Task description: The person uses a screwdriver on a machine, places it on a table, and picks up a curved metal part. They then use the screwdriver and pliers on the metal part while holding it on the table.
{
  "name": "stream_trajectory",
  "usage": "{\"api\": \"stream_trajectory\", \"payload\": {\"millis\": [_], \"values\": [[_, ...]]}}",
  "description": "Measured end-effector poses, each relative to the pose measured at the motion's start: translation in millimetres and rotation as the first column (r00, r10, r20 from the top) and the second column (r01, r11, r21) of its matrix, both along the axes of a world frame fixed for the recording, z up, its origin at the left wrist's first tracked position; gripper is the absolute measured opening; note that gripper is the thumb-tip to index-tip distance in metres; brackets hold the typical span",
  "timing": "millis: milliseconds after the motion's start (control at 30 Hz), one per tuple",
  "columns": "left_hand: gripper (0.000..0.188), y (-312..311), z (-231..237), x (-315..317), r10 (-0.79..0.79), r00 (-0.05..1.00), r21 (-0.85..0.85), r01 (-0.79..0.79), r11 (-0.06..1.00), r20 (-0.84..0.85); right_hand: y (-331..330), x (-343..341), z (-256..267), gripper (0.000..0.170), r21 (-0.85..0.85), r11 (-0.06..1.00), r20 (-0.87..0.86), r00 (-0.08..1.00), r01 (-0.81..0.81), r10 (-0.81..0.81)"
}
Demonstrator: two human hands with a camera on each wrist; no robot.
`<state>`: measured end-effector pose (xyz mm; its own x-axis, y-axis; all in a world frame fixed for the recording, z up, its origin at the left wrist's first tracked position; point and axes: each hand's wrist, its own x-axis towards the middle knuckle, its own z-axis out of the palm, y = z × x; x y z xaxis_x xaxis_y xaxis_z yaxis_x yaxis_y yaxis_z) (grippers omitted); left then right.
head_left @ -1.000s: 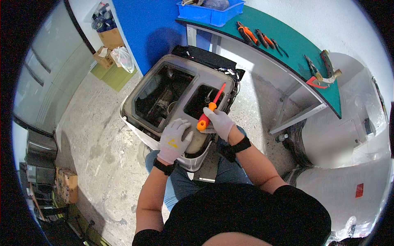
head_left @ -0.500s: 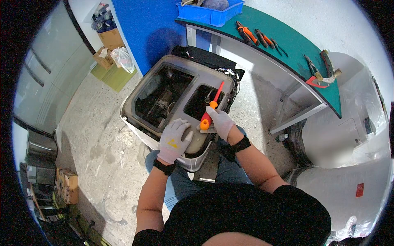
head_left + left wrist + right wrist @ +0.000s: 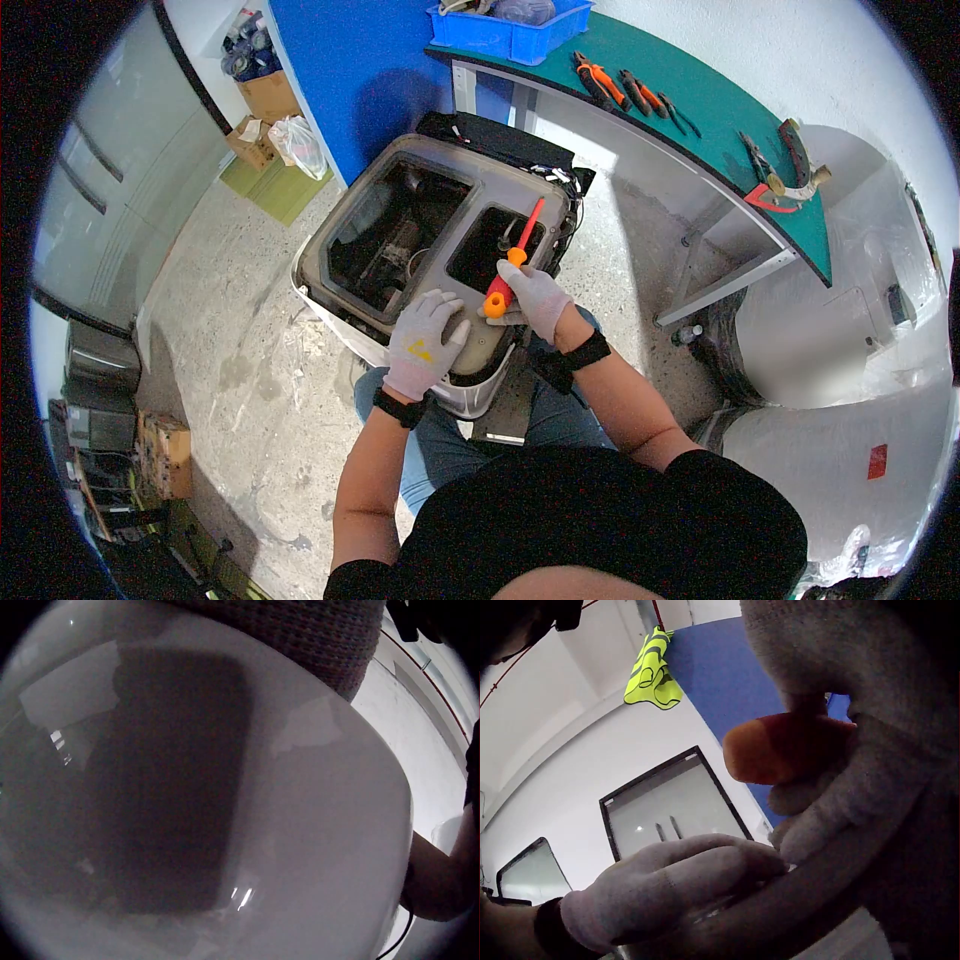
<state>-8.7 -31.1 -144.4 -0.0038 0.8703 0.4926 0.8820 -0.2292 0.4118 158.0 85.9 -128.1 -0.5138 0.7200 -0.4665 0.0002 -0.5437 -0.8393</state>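
Observation:
My right hand (image 3: 542, 305), in a pale glove, grips a screwdriver (image 3: 516, 257) by its red and orange handle. Its red shaft points away from me, over the smaller opening of a white-bodied machine (image 3: 462, 250) with a grey top. In the right wrist view the rounded handle end (image 3: 746, 754) sticks out between thumb and fingers. My gloved left hand (image 3: 424, 345) rests on the grey top near its front edge, fingers lying across the strip beside the larger opening. Glossy white casing (image 3: 322, 825) fills most of the left wrist view.
At the back right stands a green-topped table (image 3: 700, 130) with a blue bin (image 3: 515, 38), several pliers (image 3: 603, 82) and a red-framed tool (image 3: 772, 200). Large wrapped cylinders (image 3: 800, 350) stand on the right. Cardboard boxes (image 3: 165, 455) sit at the left.
The screwdriver's tip has swung slightly to the left, while its handle end shifted a little right and partly back. The left hand and the machine have stayed put.

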Motion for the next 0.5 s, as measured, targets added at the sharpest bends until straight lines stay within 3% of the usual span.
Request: {"api": "stream_trajectory", "payload": {"millis": [500], "values": [[0.027, 0.7, 1.2, -0.3, -0.005, 1.0, 0.003, 0.005, 1.0, 0.008, -2.9, -1.6, -0.7, 0.05, -0.028, 0.997, -0.019, 0.997, 0.077, -0.078]]}}
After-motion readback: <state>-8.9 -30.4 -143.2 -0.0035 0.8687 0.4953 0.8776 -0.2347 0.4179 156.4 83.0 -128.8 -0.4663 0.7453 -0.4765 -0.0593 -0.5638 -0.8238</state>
